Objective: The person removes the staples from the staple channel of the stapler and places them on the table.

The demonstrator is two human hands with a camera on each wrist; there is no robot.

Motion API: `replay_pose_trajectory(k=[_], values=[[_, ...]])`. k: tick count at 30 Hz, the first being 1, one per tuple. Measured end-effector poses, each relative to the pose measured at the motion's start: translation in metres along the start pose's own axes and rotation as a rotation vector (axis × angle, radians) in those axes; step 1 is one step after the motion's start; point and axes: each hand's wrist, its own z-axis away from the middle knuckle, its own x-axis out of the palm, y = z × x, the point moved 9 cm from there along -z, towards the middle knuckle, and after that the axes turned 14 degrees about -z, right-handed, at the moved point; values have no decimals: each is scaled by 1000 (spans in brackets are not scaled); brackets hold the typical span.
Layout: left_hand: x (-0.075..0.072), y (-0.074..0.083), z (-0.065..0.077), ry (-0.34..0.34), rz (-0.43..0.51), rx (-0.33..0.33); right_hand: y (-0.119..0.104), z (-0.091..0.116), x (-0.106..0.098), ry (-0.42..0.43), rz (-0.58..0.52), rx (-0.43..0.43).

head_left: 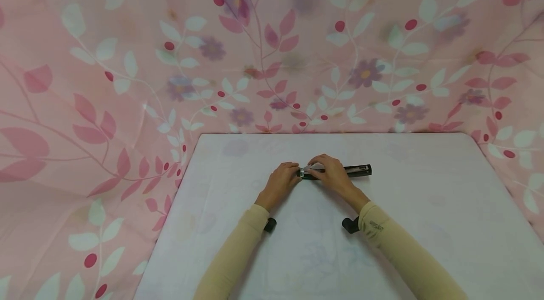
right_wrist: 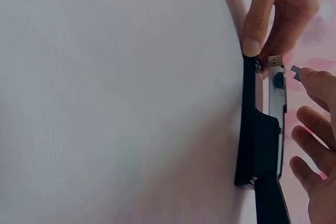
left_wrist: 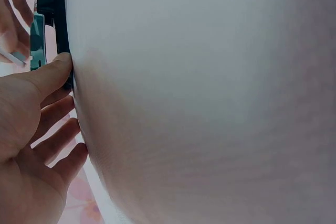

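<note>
A black stapler (head_left: pixel 358 171) lies on the table with its top cover swung back to the right, baring the metal magazine (right_wrist: pixel 276 90). At the stapler's left end, my left hand (head_left: pixel 281 182) pinches the tip of the base (right_wrist: pixel 249 124) between thumb and fingers. My right hand (head_left: pixel 333 175) is over the magazine and pinches a short grey strip of staples (right_wrist: pixel 296 72) between thumb and fingertip. In the right wrist view the strip is a little apart from the magazine's front end. The other right fingers are spread, loosely bent.
A white patterned cloth covers the table (head_left: pixel 425 224). Pink floral fabric (head_left: pixel 272 54) hangs behind and at both sides, close to the table's edges. A dark wrist mount (head_left: pixel 351 225) sticks out below the right sleeve, and another (head_left: pixel 270 225) by the left.
</note>
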Motion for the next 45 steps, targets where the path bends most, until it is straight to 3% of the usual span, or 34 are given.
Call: replay_pose_trajectory(k=[10, 21, 34, 39, 45], values=[[0, -2, 2, -7, 14, -14, -15, 16, -32, 41, -30, -44], [-1, -6, -1, -6, 15, -20, -15, 53, -54, 78, -15, -95], [-4, -5, 0, 30, 36, -6, 12, 103, -48, 56, 32, -28], [-3, -3, 1, 27, 33, -6, 19, 114, -44, 29, 49, 18], [-2, 1, 2, 21, 39, -1, 18, 121, -44, 18, 89, -16]])
